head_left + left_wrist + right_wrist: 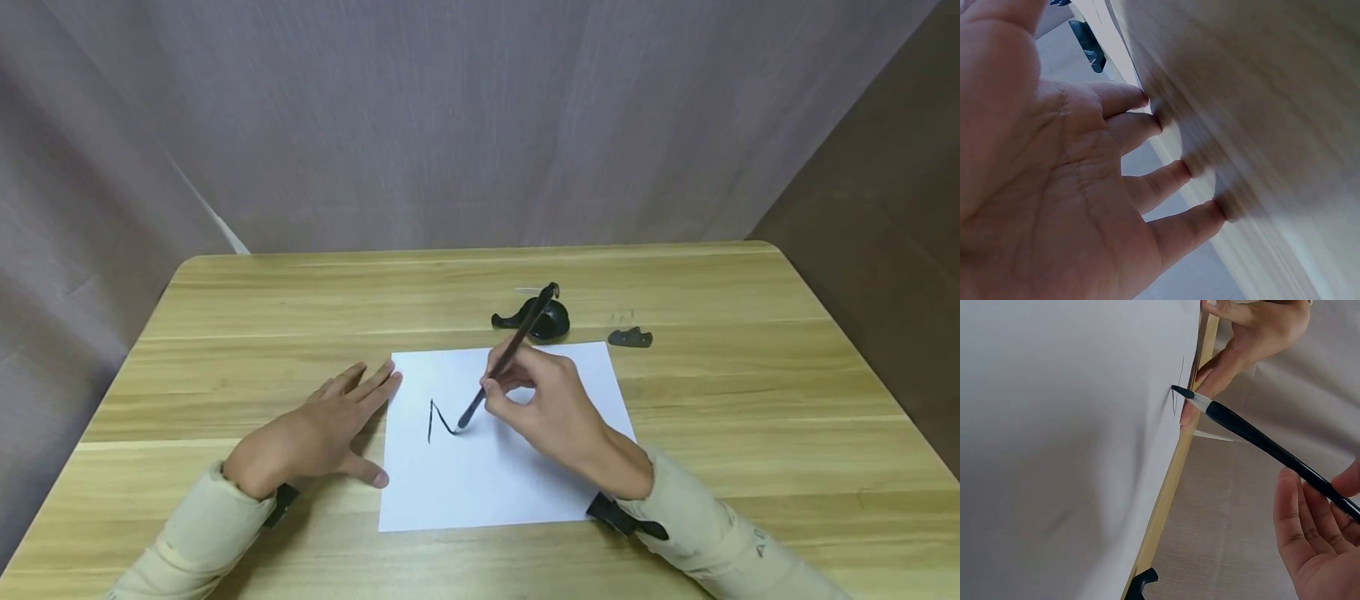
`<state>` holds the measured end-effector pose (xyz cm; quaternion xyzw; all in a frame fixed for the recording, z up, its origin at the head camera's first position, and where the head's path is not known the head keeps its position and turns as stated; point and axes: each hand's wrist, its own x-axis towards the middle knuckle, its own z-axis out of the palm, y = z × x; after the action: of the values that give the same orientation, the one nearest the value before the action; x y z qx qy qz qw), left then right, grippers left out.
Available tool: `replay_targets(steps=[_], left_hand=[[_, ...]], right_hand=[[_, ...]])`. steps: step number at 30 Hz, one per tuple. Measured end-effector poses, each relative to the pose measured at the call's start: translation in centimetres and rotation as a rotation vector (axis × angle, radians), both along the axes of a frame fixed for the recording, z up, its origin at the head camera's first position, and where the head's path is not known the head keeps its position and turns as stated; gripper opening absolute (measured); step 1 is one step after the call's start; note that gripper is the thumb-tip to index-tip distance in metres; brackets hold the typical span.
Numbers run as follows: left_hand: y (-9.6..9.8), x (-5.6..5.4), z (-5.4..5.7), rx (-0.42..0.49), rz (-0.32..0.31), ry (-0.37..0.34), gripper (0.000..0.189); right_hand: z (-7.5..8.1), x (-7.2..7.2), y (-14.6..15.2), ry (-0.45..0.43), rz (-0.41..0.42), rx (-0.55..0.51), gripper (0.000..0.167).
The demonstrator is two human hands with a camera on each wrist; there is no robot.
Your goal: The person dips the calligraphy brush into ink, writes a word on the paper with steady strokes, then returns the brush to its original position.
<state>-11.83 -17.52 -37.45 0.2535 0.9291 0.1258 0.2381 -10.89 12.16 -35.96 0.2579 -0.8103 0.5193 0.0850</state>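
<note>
A white sheet of paper lies on the wooden table, with thin black strokes shaped like an N without its last upright. My right hand pinches a dark-handled writing brush between thumb and fingers. In the right wrist view the black tip of the brush meets the paper at the end of the slanting stroke. My left hand is spread flat at the sheet's left edge, fingertips and thumb on the border. From the left wrist view, its fingers are stretched out and apart against the tabletop.
Behind the sheet sits a small black ink dish with a spout-like handle. A dark, low, humped brush rest lies to its right. The wooden table reaches back to a grey curtain.
</note>
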Motion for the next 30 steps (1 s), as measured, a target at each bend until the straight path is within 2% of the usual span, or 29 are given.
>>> replay_targets(steps=[10,17,30], left_hand=[[0.0,0.0,0.1,0.001,0.001,-0.006,0.13],[-0.1,0.0,0.2,0.005,-0.006,0.003,0.129],[0.0,0.0,0.1,-0.011,-0.003,-0.005,0.131]], right_hand=[[0.3,0.1,0.2,0.0,0.011,0.013,0.018],[0.5,0.0,0.2,0.006,-0.009,0.031,0.018],[0.0,-1.0,0.6,0.107,-0.055,0.024,0.017]])
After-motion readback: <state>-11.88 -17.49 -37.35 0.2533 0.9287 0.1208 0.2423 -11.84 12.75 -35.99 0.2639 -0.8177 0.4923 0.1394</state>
